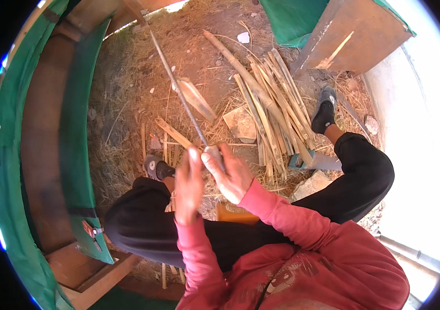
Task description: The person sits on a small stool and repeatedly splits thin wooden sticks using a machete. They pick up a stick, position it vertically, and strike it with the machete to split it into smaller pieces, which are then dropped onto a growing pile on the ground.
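Both hands grip a long thin cane strip (178, 88) held out over the straw-covered ground (127, 103), the right hand (233, 173) closing its fingers round a knife (196, 98) against it, the left hand (189, 183) pinching just beside, so a slip along the grain could, I judge, nick those fingers.

A heap of split cane strips (274, 111) lies on the straw-strewn ground (127, 119) at one o'clock, green sheeting (75, 134) at nine.

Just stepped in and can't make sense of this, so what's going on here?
A seated person grips the near end of a long thin cane strip with both hands, left hand beside right hand, the strip pointing away over the straw-strewn ground. A pile of split canes lies by their right foot.
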Tool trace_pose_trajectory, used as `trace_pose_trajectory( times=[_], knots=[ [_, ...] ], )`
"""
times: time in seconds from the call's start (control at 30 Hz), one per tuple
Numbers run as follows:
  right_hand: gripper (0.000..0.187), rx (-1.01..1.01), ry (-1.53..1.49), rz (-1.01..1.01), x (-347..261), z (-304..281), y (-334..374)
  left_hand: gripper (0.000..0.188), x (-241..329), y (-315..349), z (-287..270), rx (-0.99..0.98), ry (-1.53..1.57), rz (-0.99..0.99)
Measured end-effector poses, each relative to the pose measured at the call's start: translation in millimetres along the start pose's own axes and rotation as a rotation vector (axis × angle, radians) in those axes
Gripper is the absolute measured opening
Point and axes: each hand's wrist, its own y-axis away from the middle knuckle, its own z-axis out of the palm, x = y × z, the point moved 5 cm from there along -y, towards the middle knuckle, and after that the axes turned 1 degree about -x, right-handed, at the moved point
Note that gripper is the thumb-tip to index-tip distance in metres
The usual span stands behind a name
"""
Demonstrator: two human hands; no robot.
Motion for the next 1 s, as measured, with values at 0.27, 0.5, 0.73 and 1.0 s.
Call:
trace_pose_trajectory(
  times=[0.27, 0.5, 0.73, 1.0],
  knots=[
    [0.02, -0.014, 0.597, -0.366, -3.6, -17.3, -38.5, 0.041, -19.3, 25.0, 1.2, 0.576, -0.13, 0.231],
    [0.071, 0.269, 1.071, 0.081, 265.1, -169.6, -165.2, 0.043, -4.7, 15.7, 7.7, 0.444, -0.237, 0.229],
    [0.057, 0.225, 1.096, 0.421, 338.7, -187.1, -162.5, 0.038, 21.8, 16.1, 9.4, 0.419, -0.309, 0.221],
    [0.026, 0.225, 0.033, 0.332, 170.1, -170.4, -125.3, 0.034, 30.3, 12.5, 5.1, 0.425, -0.327, 0.232]
  ],
)
